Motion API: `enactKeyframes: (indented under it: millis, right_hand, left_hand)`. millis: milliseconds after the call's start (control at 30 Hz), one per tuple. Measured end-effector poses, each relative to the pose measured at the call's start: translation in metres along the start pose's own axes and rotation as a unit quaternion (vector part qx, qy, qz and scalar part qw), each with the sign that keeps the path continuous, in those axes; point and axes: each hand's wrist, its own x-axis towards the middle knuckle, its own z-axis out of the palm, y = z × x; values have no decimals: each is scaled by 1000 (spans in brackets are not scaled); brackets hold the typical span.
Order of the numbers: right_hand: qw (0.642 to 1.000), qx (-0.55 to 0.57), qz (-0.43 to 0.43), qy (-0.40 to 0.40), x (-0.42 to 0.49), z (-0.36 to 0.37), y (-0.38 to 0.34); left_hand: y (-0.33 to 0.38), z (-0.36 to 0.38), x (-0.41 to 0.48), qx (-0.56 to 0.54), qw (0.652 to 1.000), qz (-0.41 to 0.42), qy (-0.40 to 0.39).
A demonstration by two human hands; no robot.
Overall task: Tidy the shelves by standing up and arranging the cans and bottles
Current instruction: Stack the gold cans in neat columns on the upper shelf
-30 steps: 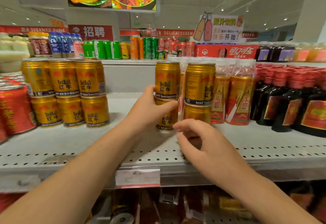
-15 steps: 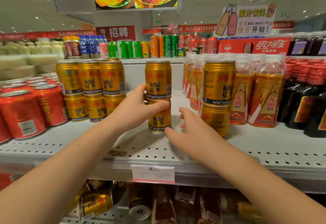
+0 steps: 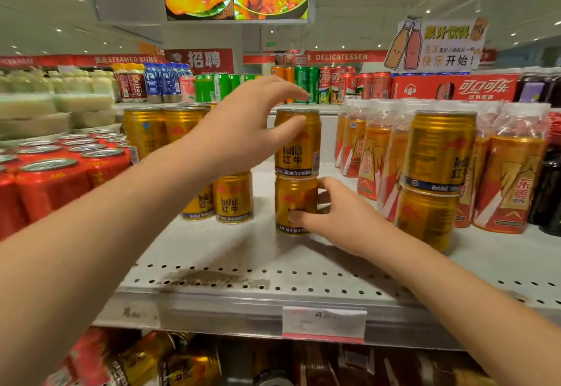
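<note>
Head view: upper can [image 3: 299,145] stands upright on lower can [image 3: 291,200], which right hand [image 3: 340,218] grips; left hand [image 3: 243,136] hovers released.

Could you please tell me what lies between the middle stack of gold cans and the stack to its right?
In the head view, the right hand lies there, holding the middle stack's lower can; orange bottles stand behind it.

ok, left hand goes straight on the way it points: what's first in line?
The left hand would likely meet the upper can of the middle stack; depth unclear. Right hand grips the lower can.
</note>
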Motion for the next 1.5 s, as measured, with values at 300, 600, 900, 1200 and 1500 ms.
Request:
enactKeyframes:
  millis: [300,600,900,1200,1500]
  right_hand:
    - [1000,-7,-15,13,16,20,-5]
    - [999,-23,-41,8,30,36,-10]
    - [999,-37,-13,-8,-6,27,-24]
    - [951,-83,-142,260,-129,-52,13]
    - [975,4,63,215,-115,-105,68]
  left_hand:
    - [-29,4,9,30,999,12,-20]
    - [-44,5,8,-3,999,-24,-22]
    - [-35,8,-2,62,998,3,20]
    - [50,54,2,-219,973,59,36]
    - [110,89,36,-218,974,3,57]
